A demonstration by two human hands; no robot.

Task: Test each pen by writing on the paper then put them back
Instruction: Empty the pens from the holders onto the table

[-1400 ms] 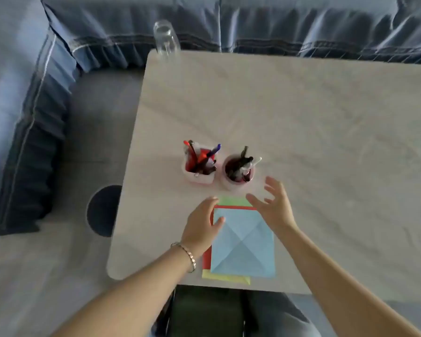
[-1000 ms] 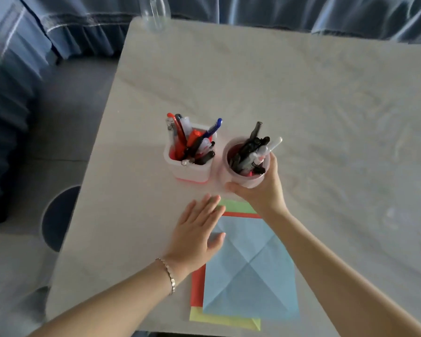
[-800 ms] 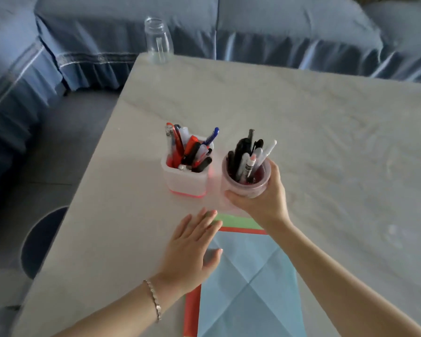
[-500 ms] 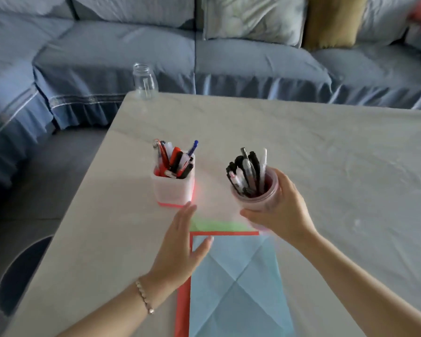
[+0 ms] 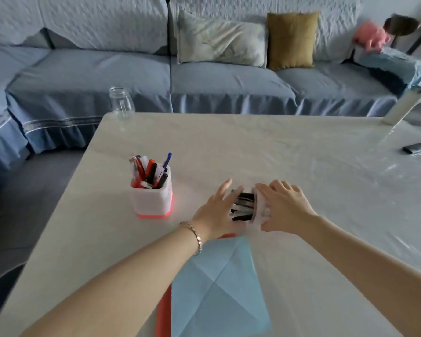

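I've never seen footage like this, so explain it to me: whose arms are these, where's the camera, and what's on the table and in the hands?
No machine here: a person wears a camera on the head, looking down at their own arms. The right hand grips a round translucent pink cup tipped sideways, dark pens poking out toward the open left hand. On the pale table are a square white pen holder with a red base, a clear glass jar, and creased light blue paper over red paper.
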